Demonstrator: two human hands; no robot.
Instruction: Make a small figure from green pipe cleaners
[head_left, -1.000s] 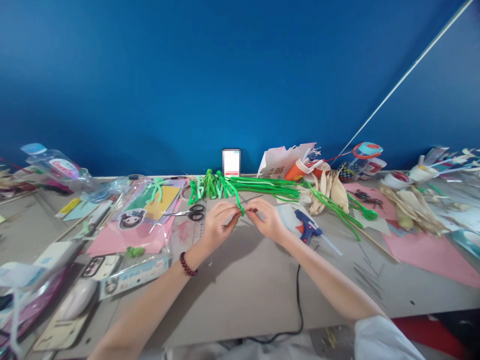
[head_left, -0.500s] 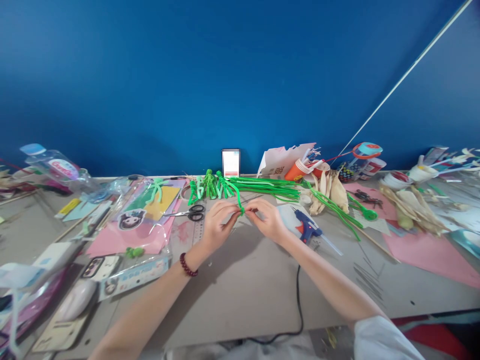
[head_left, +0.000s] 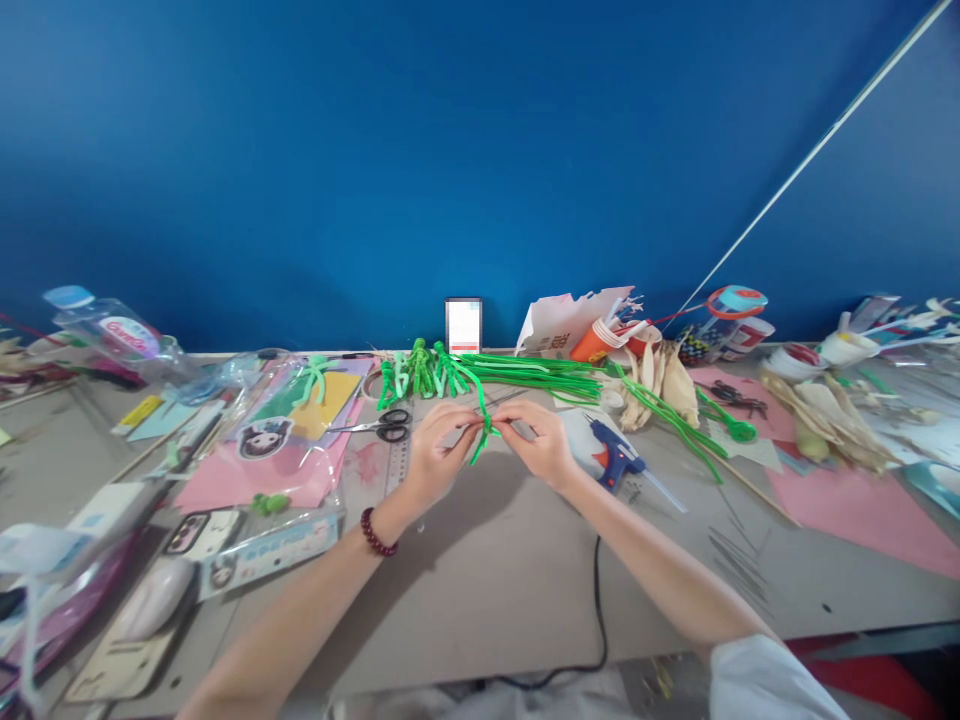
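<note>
Beyond the grip I see a smooth blue wall (head_left: pixel 465 150); beneath it, a flat gray table (head_left: pixel 480 590). Just past it lie straight, fuzzy green stems (head_left: pixel 532 375). I have the left hand (head_left: pixel 441 450) and right hand (head_left: pixel 538 440) nearly meeting, a blue plastic glue gun (head_left: pixel 619 457) right of them, black-handled scissors (head_left: pixel 391 426) left. Both sets of fingertips pinch a thin, bent fuzzy green strip (head_left: pixel 487 426) between them. My widest room runs nearward to the table's straight edge.

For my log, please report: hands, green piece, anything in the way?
Left hand, right hand: both pinching green pipe cleaner. Loose end pointing down. Scissors beside left, glue gun beside right; neither seems blocking.
</note>
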